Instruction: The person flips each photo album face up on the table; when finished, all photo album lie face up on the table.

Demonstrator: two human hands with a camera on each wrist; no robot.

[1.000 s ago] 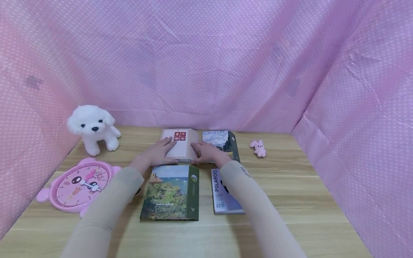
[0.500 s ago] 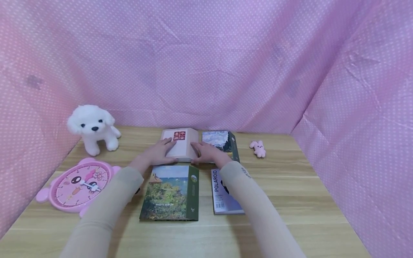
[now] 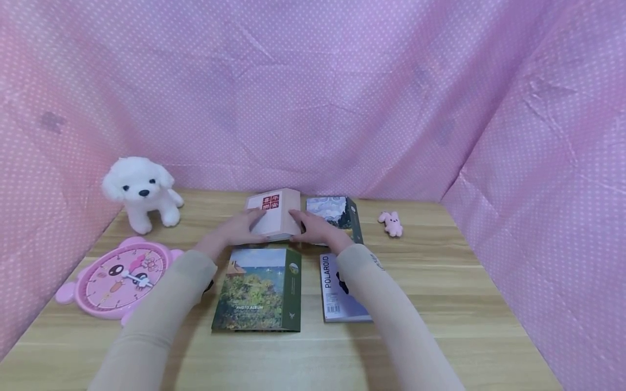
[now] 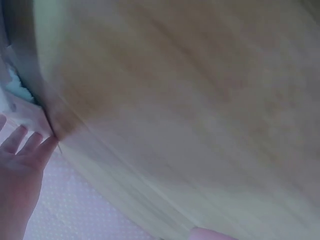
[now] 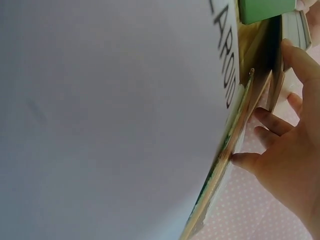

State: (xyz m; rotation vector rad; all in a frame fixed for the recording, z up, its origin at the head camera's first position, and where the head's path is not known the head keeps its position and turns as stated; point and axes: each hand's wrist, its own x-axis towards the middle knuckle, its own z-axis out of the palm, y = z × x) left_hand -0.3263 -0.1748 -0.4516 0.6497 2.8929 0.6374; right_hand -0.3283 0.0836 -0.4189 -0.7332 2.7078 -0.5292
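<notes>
A thick white book [image 3: 275,221] with red square characters on its cover lies at the back middle of the table, tilted with its spine side toward the right. My left hand [image 3: 237,228] holds its left side, fingers over the cover and thumb at the near edge. On the spine side, my right hand [image 3: 317,230] grips it, fingers toward the back and thumb near the front corner. The left wrist view shows left fingertips at a pale book corner [image 4: 32,117]. In the right wrist view, the right hand [image 5: 282,145] reaches past the Polaroid book [image 5: 125,115].
Near the front lies a green-spined photo album [image 3: 256,293]. Another painted-cover album [image 3: 327,209] sits just right of the white book, overlapped by the right hand. A plush dog [image 3: 142,190] and pink clock [image 3: 124,279] stand left, a small pink bunny [image 3: 393,224] right. Pink curtains [image 3: 313,98] surround the table.
The white book has turned slightly and tipped, its right and far side rising between both hands. The hands have shifted a little with it; other things stay put.
</notes>
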